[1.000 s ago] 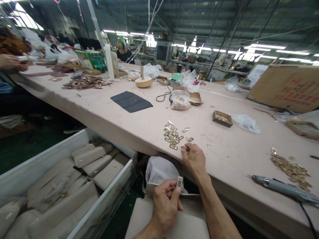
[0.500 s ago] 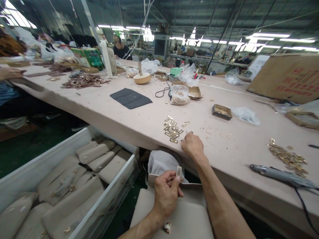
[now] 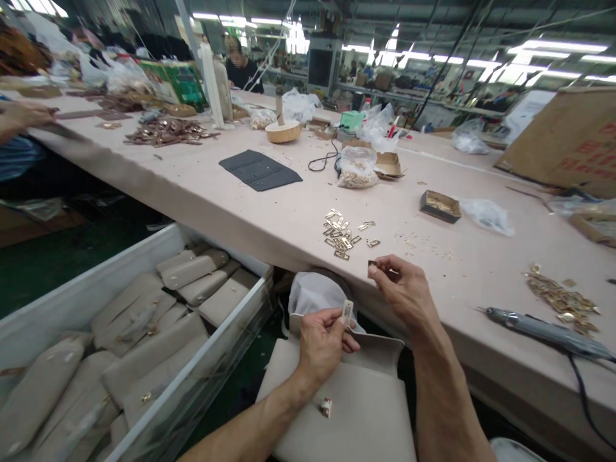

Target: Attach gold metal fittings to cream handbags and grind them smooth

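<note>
On my lap lies a beige bag with a small metal lock piece on its front. My left hand pinches a small pale tab with a rectangular slot, holding it upright above the bag; whether the tab joins the bag is hidden. Just past the table's front edge, my right hand grips a small, dark-looking metal plate between thumb and fingers. Beyond it, a pile of gold rectangular frames is spread on the table.
At left stands a white crate full of beige bags. An electric screwdriver lies at right near gold metal parts. Farther back are a small box, a bag of small parts and a dark sheet. Another person's hand shows far left.
My right hand has lifted off the table beside the frames and come back toward me, bringing the metal plate. My left hand still pinches the tab. The view has shifted slightly.
</note>
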The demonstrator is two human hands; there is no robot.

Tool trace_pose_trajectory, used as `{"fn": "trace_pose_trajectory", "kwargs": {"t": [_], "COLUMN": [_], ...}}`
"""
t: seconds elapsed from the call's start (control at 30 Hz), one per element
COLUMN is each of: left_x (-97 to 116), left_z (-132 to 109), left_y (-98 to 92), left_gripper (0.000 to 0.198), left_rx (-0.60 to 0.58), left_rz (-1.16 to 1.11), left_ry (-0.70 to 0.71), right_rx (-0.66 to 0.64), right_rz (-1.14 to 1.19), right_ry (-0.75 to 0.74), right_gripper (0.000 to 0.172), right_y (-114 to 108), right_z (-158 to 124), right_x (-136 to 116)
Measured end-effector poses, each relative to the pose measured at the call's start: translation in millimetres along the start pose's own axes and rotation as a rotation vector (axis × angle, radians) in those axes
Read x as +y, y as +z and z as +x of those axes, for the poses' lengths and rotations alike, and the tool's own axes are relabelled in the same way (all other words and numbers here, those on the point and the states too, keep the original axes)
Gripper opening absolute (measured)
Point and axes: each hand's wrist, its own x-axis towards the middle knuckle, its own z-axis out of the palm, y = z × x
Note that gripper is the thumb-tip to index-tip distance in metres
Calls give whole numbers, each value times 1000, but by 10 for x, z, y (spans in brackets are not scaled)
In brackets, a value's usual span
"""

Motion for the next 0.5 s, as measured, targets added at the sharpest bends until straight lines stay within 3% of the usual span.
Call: {"fn": "trace_pose_trajectory", "kwargs": {"t": [0.2, 0.33, 0.5], "left_x": [59, 66, 65], "left_z": [6, -28, -41], "left_y": [17, 49, 65], "left_gripper": [34, 32, 26], "left_rx": [-44, -102, -156], "left_rz": [-57, -63, -59], "left_ry": [-42, -38, -32], "right_rx": [-80, -36, -43], "right_rz": [236, 232, 216], "right_ry": [65, 94, 120], "right_gripper": [28, 36, 29], "right_y": [55, 153, 182], "right_z": [-580, -704, -766], "right_x": [-70, 5, 144]}}
